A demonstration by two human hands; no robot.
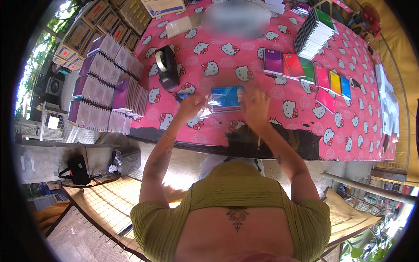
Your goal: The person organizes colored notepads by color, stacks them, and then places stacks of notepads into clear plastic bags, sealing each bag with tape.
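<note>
Pink cartoon tablecloth [192, 74], black patch [301, 146] nearside of the grip; cartons [78, 37] stacked far left, fan [370, 19] far right. Left hand [193, 107] pinches clear film [204, 113] at the left end of one blue notebook [226, 98], between the hands. Right hand [256, 105] blurred at other end; can't tell its grip from here. One tape dispenser [169, 74] beyond left hand, at least seven loose notebooks [322, 77] off right.

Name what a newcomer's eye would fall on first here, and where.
The bright pink cloth probably draws the eye first, spread across the upper middle. On it, a blue notebook lies between the left hand, which pinches clear film, and the blurred right hand. Tall notebook stacks stand at the cloth's left, and colourful notebooks lie at its right.
</note>
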